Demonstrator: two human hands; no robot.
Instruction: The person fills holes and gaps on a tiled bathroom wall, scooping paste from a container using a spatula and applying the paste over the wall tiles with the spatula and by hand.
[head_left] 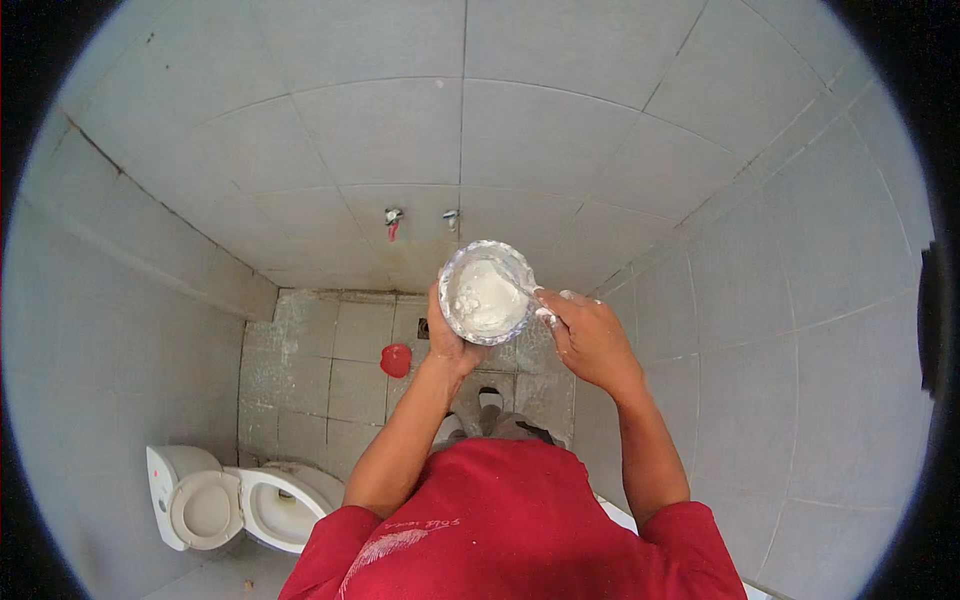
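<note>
A round clear tub [462, 328] with a white-smeared rim is held up in front of me. Wet white paste [487, 300] lies inside it, with lumps on its left side. My left hand [452, 342] is wrapped round the tub's left and lower side, its fingers partly hidden beneath. From the right, my right hand [592, 340] grips a thin, paste-coated stirring tool [521, 288] that reaches over the rim into the paste. Its exact kind is hard to make out. White paste also sticks to the fingers of this hand.
A red plastic bowl [396, 360] lies on the tiled floor near a dark floor drain [423, 328]. Two taps, one with a red part [393, 222] and a plain one [451, 217], stick out of the far wall. At the lower left stands a toilet [285, 508] with its lid up.
</note>
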